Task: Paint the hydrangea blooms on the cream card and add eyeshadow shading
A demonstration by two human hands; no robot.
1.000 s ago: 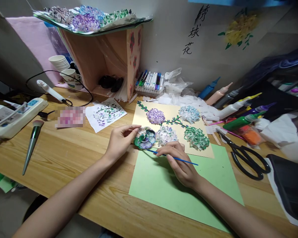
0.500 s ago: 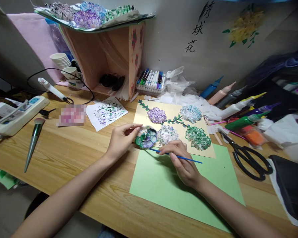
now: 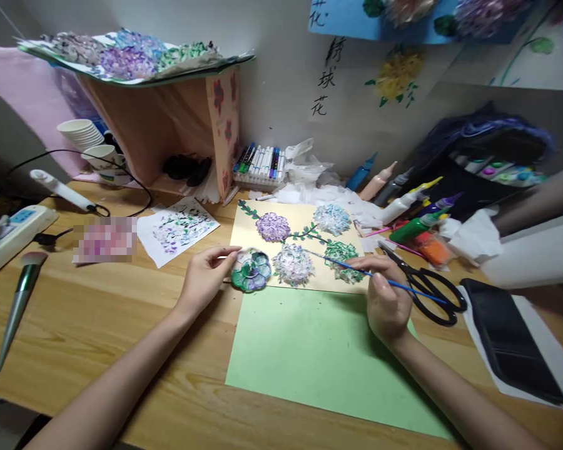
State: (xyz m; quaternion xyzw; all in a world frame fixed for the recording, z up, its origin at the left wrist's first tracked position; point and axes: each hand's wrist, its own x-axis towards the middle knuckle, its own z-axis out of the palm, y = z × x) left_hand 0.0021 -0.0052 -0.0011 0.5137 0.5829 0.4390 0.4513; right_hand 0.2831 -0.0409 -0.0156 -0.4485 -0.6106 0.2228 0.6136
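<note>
My left hand pinches the edge of a flower-shaped paint palette smeared with green, purple and white. In my right hand is a thin blue paintbrush, its tip pointing left, near the top of a pale whitish-purple flower; I cannot tell if it touches. That flower is on a cream sheet with a purple flower, a light blue flower and a green one, partly hidden by the brush and fingers. A painted leafy stem runs between them. Beneath lies a green sheet.
Black scissors and a black phone-like slab lie at the right. Behind them stand paint bottles. Markers sit at the back by a pinkish box. On the left are a makeup brush and a paint-dabbed paper.
My right hand has moved right, and the brush tip has gone from the palette to the pale flower. My left hand still holds the palette. The camera view has shifted.
</note>
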